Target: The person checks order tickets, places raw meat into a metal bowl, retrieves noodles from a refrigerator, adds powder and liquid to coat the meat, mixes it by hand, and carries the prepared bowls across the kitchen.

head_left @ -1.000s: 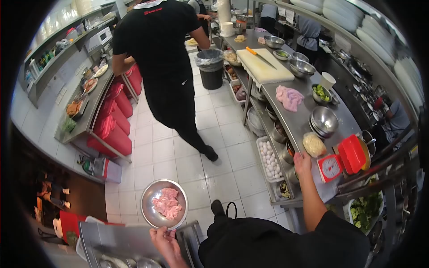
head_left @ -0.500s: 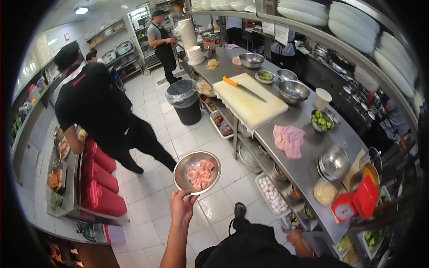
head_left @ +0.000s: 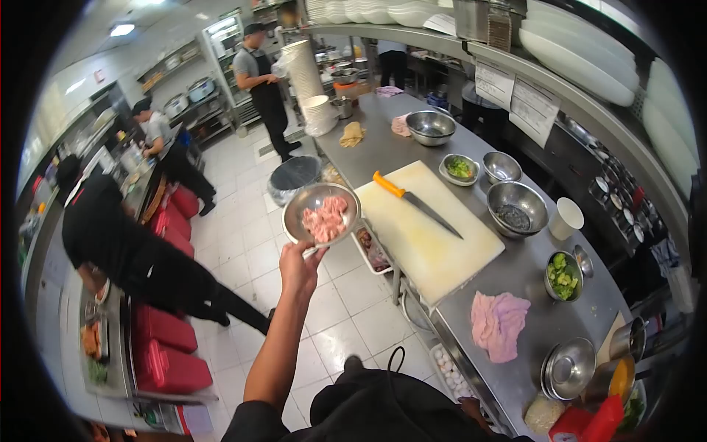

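Note:
My left hand [head_left: 300, 267] grips the near rim of a steel bowl [head_left: 294, 214], raised over the floor beside the counter. Pieces of raw pink meat [head_left: 326, 219] lie in it. Just right of the bowl, a white cutting board [head_left: 434, 236] carries an orange-handled knife [head_left: 420, 206]. A pink cloth [head_left: 499, 325] rests on the counter nearer to me. Low at the counter's edge, my right hand [head_left: 471, 409] is dark and mostly hidden by my clothing, so its fingers cannot be made out.
The steel counter [head_left: 375, 140] holds several bowls, a bowl of green vegetables [head_left: 562, 276], a white cup [head_left: 566, 219] and a red scale [head_left: 571, 425]. A bin [head_left: 294, 177] stands beyond my bowl. One person in black [head_left: 110, 236] leans at the left counter; others stand farther back.
The view has moved forward along the counter. My left hand has raised the meat bowl from low left to beside the cutting board. My right hand has dropped away from the counter near the scale.

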Demonstrator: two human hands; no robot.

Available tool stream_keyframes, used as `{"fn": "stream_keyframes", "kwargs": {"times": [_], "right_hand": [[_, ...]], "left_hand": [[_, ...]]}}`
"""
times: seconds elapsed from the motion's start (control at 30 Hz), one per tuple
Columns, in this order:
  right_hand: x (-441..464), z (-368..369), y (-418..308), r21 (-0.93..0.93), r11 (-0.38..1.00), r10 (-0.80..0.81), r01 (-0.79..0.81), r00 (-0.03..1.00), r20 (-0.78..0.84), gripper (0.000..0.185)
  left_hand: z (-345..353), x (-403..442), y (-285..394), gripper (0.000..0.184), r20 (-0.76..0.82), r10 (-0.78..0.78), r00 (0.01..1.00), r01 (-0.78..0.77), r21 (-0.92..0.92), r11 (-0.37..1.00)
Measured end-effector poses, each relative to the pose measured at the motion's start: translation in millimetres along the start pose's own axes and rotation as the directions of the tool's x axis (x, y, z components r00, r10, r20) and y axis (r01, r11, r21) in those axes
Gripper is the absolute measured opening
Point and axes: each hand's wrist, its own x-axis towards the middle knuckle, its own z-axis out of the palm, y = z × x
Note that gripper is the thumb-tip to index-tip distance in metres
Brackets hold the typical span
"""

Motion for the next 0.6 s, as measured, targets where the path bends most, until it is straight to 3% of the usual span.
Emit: {"fn": "stream_keyframes", "kwargs": {"times": [0.03,0.1,0.17,0.2,0.3,0.33,0.43,0.47,0.5,0.53,0.6], "right_hand": [[-2,14,-6,0.064,0.998,-0.009,0.009,1.0,0.002,0.02],[-12,44,-11,0.157,0.987,-0.014,0.029,0.995,-0.095,0.021],[-25,76,-10,0.203,0.978,0.023,0.037,0.958,-0.284,0.02],[-23,78,2,0.36,0.933,0.09,-0.009,0.974,-0.209,0.019],[-14,118,60,0.205,0.961,-0.108,0.188,0.933,-0.344,0.018],[-51,155,29,0.528,0.844,0.165,0.096,0.89,-0.426,0.018],[-70,226,38,0.672,0.732,0.254,0.116,0.868,-0.427,0.018],[-73,251,39,0.615,0.78,0.241,0.112,0.854,-0.461,0.018],[-77,263,45,0.738,0.655,0.135,0.164,0.935,-0.328,0.018],[-73,272,47,0.704,0.675,0.117,0.222,0.909,-0.399,0.017],[-68,290,42,0.629,0.711,0.086,0.315,0.848,-0.523,0.016]], "left_hand": [[14,34,-8,0.019,0.036,0.011,0.999,-0.011,0.001,1.0],[57,108,-16,0.023,0.073,-0.195,0.978,0.208,-0.32,0.924],[94,177,-46,0.023,0.138,-0.244,0.96,0.277,-0.327,0.904],[112,211,-62,0.023,0.169,-0.27,0.948,0.312,-0.325,0.893],[162,314,-122,0.026,0.284,-0.325,0.902,0.411,-0.335,0.848],[178,340,-139,0.028,0.272,-0.366,0.89,0.442,-0.317,0.839],[219,423,-201,0.031,0.38,-0.377,0.845,0.495,-0.288,0.82],[230,444,-221,0.033,0.422,-0.349,0.837,0.506,-0.352,0.788],[243,453,-223,0.035,0.383,-0.389,0.838,0.512,-0.307,0.802],[251,483,-250,0.032,0.427,-0.381,0.82,0.522,-0.285,0.804],[251,544,-310,0.028,0.505,-0.109,0.856,0.221,-0.169,0.96]]}}
